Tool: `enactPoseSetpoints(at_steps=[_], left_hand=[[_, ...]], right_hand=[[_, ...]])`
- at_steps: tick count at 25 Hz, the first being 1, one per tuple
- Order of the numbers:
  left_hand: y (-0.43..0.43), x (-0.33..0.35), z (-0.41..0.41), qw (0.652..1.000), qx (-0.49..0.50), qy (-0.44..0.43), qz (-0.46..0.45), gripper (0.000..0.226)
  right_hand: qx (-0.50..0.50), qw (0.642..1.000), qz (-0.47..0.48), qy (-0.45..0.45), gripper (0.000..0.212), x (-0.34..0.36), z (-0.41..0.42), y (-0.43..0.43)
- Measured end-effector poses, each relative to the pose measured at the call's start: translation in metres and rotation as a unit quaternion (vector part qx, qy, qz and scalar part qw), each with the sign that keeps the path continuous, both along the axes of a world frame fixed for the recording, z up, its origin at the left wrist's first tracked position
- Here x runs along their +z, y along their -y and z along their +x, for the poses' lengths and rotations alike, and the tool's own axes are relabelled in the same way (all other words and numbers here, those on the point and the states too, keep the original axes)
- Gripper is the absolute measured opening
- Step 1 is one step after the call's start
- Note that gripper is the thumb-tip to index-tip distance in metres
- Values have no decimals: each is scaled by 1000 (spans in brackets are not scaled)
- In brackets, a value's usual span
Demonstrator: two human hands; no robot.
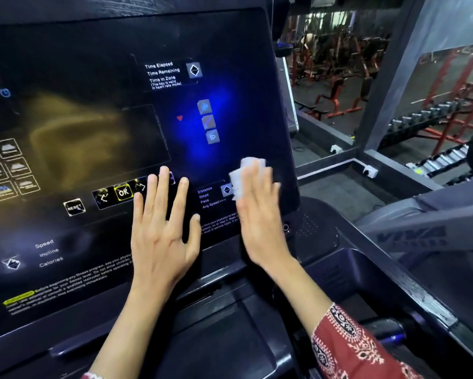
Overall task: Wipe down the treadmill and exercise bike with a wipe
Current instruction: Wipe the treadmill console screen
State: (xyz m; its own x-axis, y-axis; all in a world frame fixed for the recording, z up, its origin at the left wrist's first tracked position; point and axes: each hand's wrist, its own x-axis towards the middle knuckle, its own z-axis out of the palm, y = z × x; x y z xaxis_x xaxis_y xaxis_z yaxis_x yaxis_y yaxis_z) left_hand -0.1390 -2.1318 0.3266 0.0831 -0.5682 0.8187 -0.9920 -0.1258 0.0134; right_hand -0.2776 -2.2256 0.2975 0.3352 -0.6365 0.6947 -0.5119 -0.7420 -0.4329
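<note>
Pressing the wipe (242, 175) flat against the console (98, 86) near its right edge, the right hand (257, 212) keeps straight fingers; the left hand (161, 231) rests spread beside it. Soft, light, likely bunches; palm pressure suits.

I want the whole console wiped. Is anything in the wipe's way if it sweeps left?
Yes: the left hand lies flat on the console just left of the wipe, by the OK button. Nothing else visible blocks it.
</note>
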Motion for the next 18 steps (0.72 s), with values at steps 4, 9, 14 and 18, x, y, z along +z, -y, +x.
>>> enactPoseSetpoints(at_steps=[4,9,14,18], left_hand=[[9,17,11,1000,19,14,-9,55],[11,40,26,998,50,16,-30,58],[1,50,47,996,80,14,-33,61],[-7,49,53,995,92,9,-34,63]], right_hand=[[86,955,-227,-172,54,10,-2,19],[-62,997,-30,22,53,73,19,47],[113,957,-242,-114,51,72,49,21],[-20,994,-98,38,52,115,66,44]])
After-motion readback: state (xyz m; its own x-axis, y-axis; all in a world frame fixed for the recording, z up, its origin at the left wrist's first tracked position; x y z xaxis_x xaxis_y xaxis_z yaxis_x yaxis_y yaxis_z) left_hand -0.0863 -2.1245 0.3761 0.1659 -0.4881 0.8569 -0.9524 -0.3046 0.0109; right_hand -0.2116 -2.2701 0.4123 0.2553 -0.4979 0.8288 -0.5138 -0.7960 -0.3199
